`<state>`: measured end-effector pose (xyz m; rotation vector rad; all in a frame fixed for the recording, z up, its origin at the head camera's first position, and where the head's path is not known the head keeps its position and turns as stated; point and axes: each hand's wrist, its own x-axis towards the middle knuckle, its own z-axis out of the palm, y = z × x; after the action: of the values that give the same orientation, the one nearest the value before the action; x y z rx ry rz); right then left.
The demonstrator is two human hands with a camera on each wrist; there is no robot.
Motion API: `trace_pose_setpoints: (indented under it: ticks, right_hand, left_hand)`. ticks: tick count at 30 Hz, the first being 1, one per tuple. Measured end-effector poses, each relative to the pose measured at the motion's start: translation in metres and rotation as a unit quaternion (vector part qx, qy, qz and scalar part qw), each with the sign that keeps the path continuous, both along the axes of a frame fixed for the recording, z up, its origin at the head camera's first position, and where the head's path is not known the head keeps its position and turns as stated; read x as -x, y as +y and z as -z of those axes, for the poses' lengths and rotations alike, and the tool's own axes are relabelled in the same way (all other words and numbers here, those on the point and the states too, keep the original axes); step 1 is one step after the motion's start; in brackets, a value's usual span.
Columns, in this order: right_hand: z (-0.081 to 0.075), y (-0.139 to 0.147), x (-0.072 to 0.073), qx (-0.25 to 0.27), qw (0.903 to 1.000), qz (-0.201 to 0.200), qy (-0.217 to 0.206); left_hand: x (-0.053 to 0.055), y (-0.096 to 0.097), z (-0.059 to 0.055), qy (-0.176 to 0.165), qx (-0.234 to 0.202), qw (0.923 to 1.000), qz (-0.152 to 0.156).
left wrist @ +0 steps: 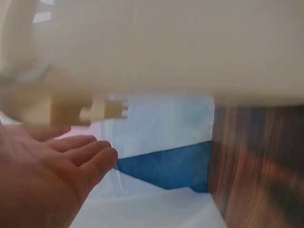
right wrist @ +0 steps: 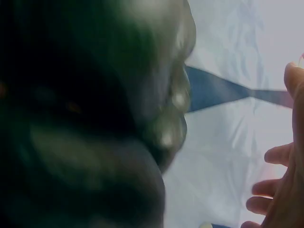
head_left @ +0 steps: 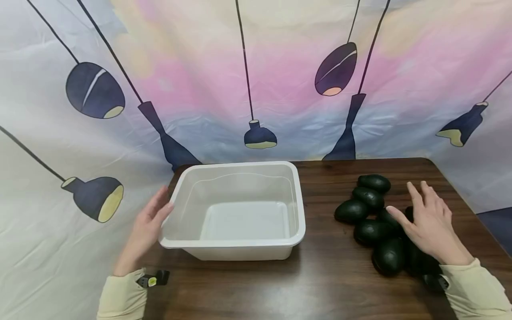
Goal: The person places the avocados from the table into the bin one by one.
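Observation:
A white plastic basin (head_left: 240,250) stands on the wooden table, and nothing lies inside it. My left hand (head_left: 146,224) is at its left side, fingers extended near the rim; whether they touch it I cannot tell. In the left wrist view the left hand (left wrist: 52,166) lies below the blurred basin wall (left wrist: 166,47), palm showing. Several dark green avocados (head_left: 372,232) form a loose pile on the right. Above the pile's right part hovers my right hand (head_left: 432,224), fingers spread and holding nothing. The right wrist view shows avocados (right wrist: 104,180) close up beside the right hand (right wrist: 285,175).
The dark wooden table (head_left: 256,289) ends at a back edge against a hanging cloth (head_left: 208,66) printed with lamps. A wrist strap with a small device (head_left: 153,280) sits on the left sleeve. Bare tabletop lies between basin and avocados.

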<state>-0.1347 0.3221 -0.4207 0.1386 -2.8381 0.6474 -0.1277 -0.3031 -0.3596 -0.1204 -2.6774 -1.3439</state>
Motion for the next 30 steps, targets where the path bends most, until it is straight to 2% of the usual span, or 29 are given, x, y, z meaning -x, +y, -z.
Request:
trace_pose_setpoints:
  ticks: [7, 12, 19, 22, 26, 30]
  right_hand:
    - [0.005, -0.020, 0.004, 0.017, 0.9991, -0.020, 0.034]
    - [0.005, -0.029, 0.008, 0.017, 0.9984, -0.034, 0.041]
    - [0.007, -0.035, 0.012, 0.015, 0.9977, -0.048, 0.044]
    - [0.009, -0.039, 0.015, 0.008, 0.9973, -0.055, 0.047]
    - [0.015, -0.047, 0.019, -0.009, 0.9966, -0.069, 0.044]
    - [0.022, -0.050, 0.020, -0.016, 0.9963, -0.076, 0.035]
  left_hand:
    - [-0.004, 0.016, 0.008, -0.003, -0.037, 0.9991, -0.022]
    - [-0.011, 0.017, 0.008, -0.034, -0.047, 0.9979, -0.030]
    - [-0.010, 0.014, 0.010, -0.061, -0.013, 0.9980, -0.006]
    - [-0.012, 0.012, 0.011, -0.072, -0.012, 0.9973, 0.004]
    - [-0.015, 0.009, 0.008, -0.068, 0.006, 0.9976, 0.017]
    - [-0.016, 0.009, 0.009, -0.050, 0.053, 0.9969, 0.031]
